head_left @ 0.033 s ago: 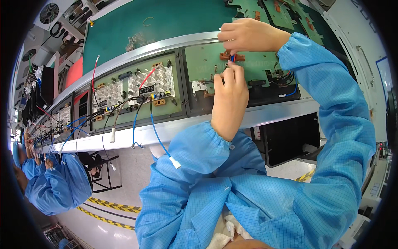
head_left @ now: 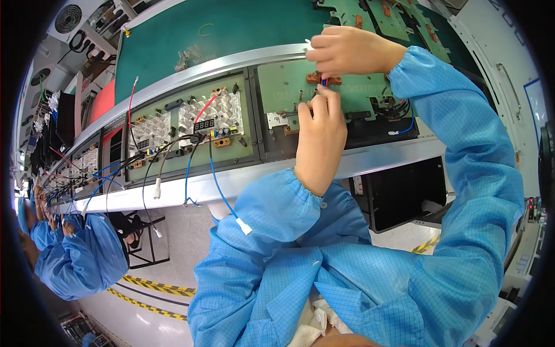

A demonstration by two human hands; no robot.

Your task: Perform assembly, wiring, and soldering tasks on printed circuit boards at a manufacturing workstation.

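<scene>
My left hand is over the green fixture board, its thumb and fingers pinched on the lower part of blue and red wires. Just beyond it, my right hand bends in from the right with its fingers curled together above the same wires. A small white tip pokes out past the right fingers; what else they hold is hidden. The wires pass by a brown clamp block on the board. Right of my left hand lies a dark bundle of leads with a blue lead ending in a white terminal.
To the left, a framed circuit board with a digit display trails leads over the rail. Green boards lie at the far right of the green mat. A black bin sits below the rail. A co-worker works at far left.
My right hand has shifted very slightly to the right. The left hand stays in place on the wires.
</scene>
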